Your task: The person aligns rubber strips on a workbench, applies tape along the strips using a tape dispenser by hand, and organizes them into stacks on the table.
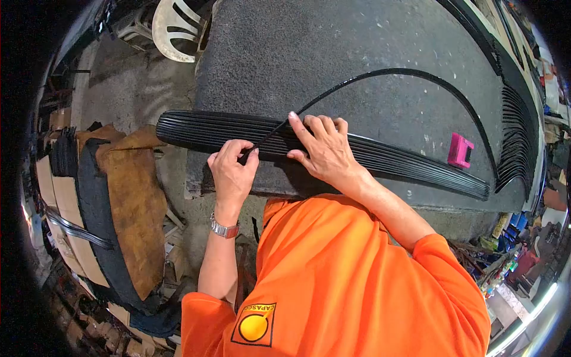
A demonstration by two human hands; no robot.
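A long bundle of black ribbed strips (410,159) lies across the dark table, its rounded left end past the table's edge. One thin black strip (410,72) arches over the tabletop, from my hands to the right side. My left hand (233,172) pinches the near end of this strip between thumb and fingertips, just below the bundle. My right hand (326,149) rests on top of the bundle, its fingers spread, with the index fingertip beside the thin strip.
The dark table (267,53) spans the middle. A pink object (460,150) sits at its right, near more black strips (516,137) along the edge. A white plastic chair (173,33) stands at the upper left. Brown sheet material (137,214) and cardboard are at the left.
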